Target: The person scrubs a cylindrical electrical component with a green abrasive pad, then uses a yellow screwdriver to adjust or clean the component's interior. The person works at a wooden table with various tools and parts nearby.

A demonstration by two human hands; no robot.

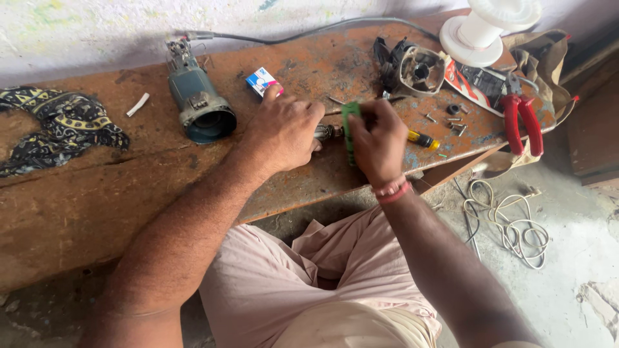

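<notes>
My left hand (284,131) rests on the rusty brown bench (97,193) and is closed around a small metal motor part (327,132) that shows between both hands. My right hand (376,140) grips a green-handled tool (350,129), held upright against that part. A yellow-and-black screwdriver (423,140) lies just right of my right hand. Much of the metal part is hidden under my fingers.
A blue-grey power tool housing (200,106) with its cable lies left of my hands, a small blue and white box (262,81) behind them. A black gear head (412,67), loose screws (454,119), red pliers (522,122), a white spool (483,29), patterned cloth (58,125) and coiled wire (509,225) are around.
</notes>
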